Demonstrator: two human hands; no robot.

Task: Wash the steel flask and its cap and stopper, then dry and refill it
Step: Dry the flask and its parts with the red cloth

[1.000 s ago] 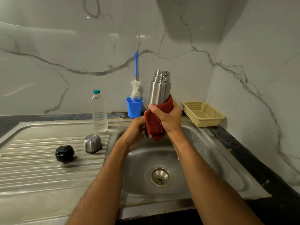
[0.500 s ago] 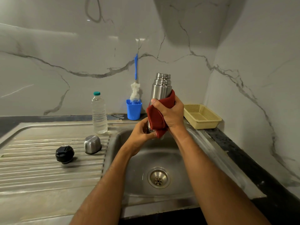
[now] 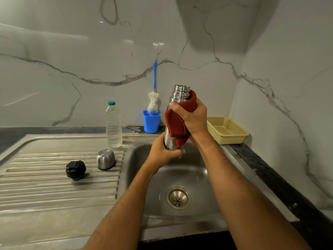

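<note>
Light: dim and warm, coming from above.
Glare: pale streaks on the marble wall.
Shadow: a broad dark patch high on the wall.
Focus: sharp at centre.
Edges: wide-angle bending of the sink rim.

The red cloth and right hand hide the steel flask's upper body; the left hand covers its base. Its printed lettering is partly hidden.
</note>
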